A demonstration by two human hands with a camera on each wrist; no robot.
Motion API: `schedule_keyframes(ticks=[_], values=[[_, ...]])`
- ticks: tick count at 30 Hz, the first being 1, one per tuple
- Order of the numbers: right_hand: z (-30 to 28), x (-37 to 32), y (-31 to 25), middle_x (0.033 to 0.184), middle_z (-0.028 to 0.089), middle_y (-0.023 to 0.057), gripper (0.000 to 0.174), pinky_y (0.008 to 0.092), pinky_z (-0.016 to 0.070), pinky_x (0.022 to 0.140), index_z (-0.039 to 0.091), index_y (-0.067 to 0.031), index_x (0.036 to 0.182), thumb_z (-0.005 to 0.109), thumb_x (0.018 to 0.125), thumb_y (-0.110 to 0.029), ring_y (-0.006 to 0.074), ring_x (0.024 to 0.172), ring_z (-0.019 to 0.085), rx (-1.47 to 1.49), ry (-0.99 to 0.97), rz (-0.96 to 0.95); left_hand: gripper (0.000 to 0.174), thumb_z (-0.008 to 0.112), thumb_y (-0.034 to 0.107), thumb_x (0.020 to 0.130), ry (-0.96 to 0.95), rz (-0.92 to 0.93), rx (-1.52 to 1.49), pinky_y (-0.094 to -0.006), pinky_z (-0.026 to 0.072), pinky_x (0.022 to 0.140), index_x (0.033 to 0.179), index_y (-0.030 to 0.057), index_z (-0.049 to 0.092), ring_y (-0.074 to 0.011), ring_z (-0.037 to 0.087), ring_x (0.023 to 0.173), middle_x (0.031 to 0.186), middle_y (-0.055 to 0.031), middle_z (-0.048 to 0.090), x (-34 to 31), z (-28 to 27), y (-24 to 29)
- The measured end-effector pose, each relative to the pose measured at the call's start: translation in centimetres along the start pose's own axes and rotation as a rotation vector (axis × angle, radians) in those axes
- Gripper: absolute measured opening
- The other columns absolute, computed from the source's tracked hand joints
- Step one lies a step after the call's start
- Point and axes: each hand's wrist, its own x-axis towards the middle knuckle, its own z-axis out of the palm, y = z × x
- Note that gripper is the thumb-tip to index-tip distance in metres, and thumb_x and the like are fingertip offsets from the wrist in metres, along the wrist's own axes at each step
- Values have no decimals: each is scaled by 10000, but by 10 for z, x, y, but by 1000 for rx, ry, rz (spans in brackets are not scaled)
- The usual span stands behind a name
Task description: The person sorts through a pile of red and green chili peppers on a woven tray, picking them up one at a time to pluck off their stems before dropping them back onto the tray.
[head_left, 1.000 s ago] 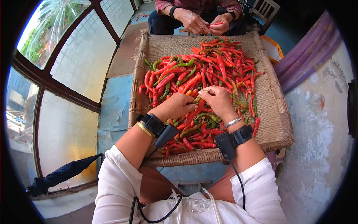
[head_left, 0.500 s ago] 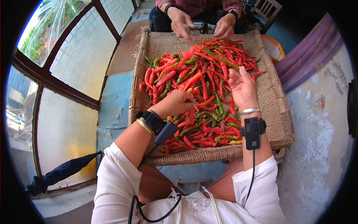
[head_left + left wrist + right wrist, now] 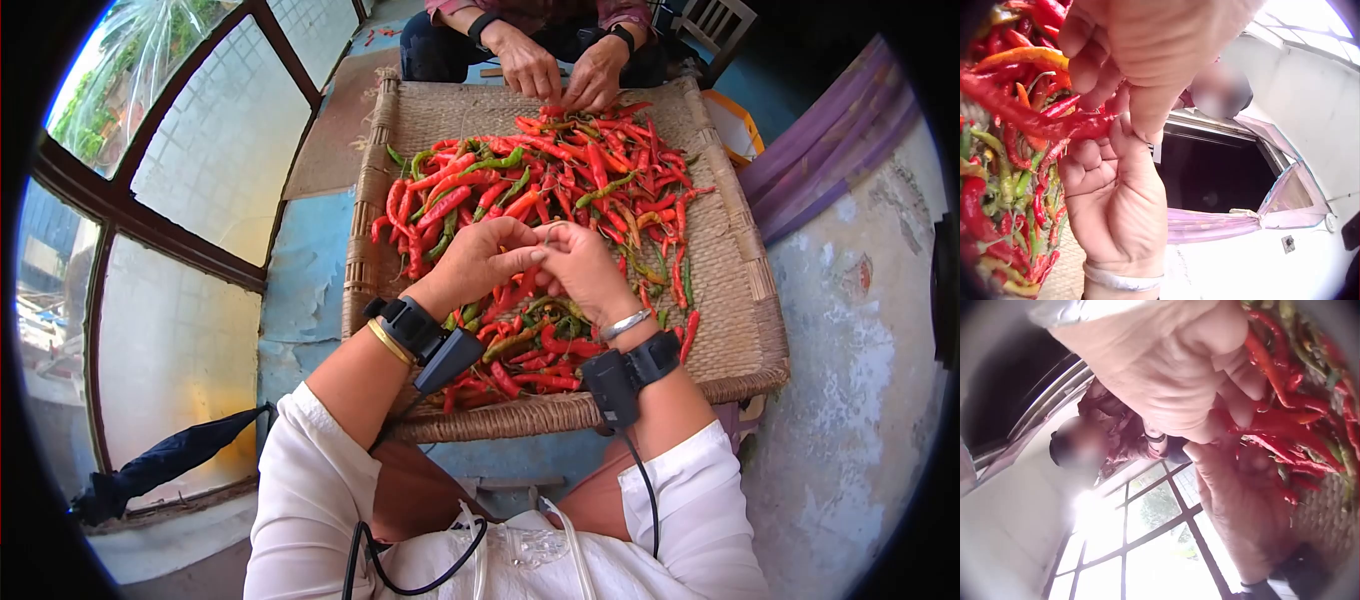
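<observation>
Both hands meet above the near part of a heap of chili peppers. In the left wrist view a long red pepper runs to their fingertips. The left hand grips this pepper near its end, fingers curled. Thumb and fingers of the right hand, which has a silver bracelet above it, pinch at the same end. The right wrist view shows the red pepper between the right hand and the left hand. The fingers partly hide the pepper's end and any stem.
The heap lies on a woven tray with a raised rim. Across it, another person's hands touch peppers at the far edge. Windows and a folded dark umbrella are at left, a purple curtain at right.
The right hand swung out over the heap's right side, where a greenish pepper appeared in mid-air, and is back against the left. The other person's hands have moved down to the heap.
</observation>
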Motion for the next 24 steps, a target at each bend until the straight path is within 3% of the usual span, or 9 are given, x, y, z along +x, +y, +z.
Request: schedule_keyframes(ticks=[3, 5, 7, 10, 12, 14, 17, 19, 24], values=[[-11, 5, 2, 728, 577, -2, 162, 187, 437, 447, 547, -29, 917, 584, 806, -140, 51, 555, 533, 298, 4, 30, 161, 642, 130, 786, -93, -2, -192, -208, 443, 611, 874, 21, 563, -53, 521, 696, 769, -2, 590, 1, 2, -4], [-11, 3, -2, 675, 558, -5, 147, 181, 415, 419, 554, -30, 849, 585, 809, -168, 47, 532, 520, 298, 21, 34, 172, 655, 119, 770, -236, -26, 159, -219, 442, 610, 869, 16, 560, -59, 517, 679, 753, -3, 594, 2, -2, -9], [-15, 3, -7, 615, 531, -11, 162, 178, 390, 392, 562, -31, 789, 581, 813, -191, 44, 488, 494, -62, 17, 18, 186, 657, 140, 767, -258, -43, 236, -237, 446, 618, 874, 17, 568, -64, 515, 668, 721, -11, 589, 0, -1, -4], [-33, 8, -9, 583, 513, -20, 169, 180, 374, 377, 571, -42, 761, 579, 812, -202, 39, 452, 467, 41, 109, -13, 192, 653, 165, 757, -318, -29, 397, -272, 458, 610, 870, 25, 587, -110, 560, 644, 693, -54, 602, -2, -2, -5], [-49, 10, -13, 596, 533, -1, 174, 201, 390, 381, 569, -41, 782, 583, 816, -211, 61, 450, 479, 246, 241, -143, 196, 623, 185, 732, -259, 7, 599, -339, 463, 626, 877, 53, 605, -234, 595, 683, 704, -104, 606, -3, -6, -12], [-55, 16, -15, 602, 544, 11, 178, 219, 411, 399, 568, -43, 785, 581, 820, -217, 77, 467, 498, 402, 295, -219, 187, 614, 185, 731, -139, -3, 602, -356, 463, 633, 863, 54, 607, -256, 593, 707, 712, -115, 610, -2, -10, -13], [-58, 19, -12, 633, 576, 45, 188, 266, 468, 485, 554, -42, 831, 566, 833, -230, 126, 531, 546, 769, 588, -205, 179, 607, 211, 731, 82, 31, 677, -391, 459, 631, 820, 55, 606, -289, 585, 729, 727, -128, 609, 1, -12, -15], [-59, 20, 4, 692, 601, 69, 199, 308, 497, 572, 530, -44, 896, 553, 841, -234, 163, 601, 581, 710, 291, 59, 196, 604, 245, 736, 177, 47, 802, -407, 457, 623, 797, 58, 603, -296, 581, 725, 723, -126, 601, 2, -12, -14], [-34, 13, 1, 752, 601, 57, 220, 246, 483, 527, 525, -50, 932, 559, 836, -245, 131, 618, 582, 480, 60, 80, 220, 595, 269, 745, 98, -29, 874, -404, 460, 626, 794, 55, 602, -295, 580, 731, 723, -125, 595, 6, -5, -21]])
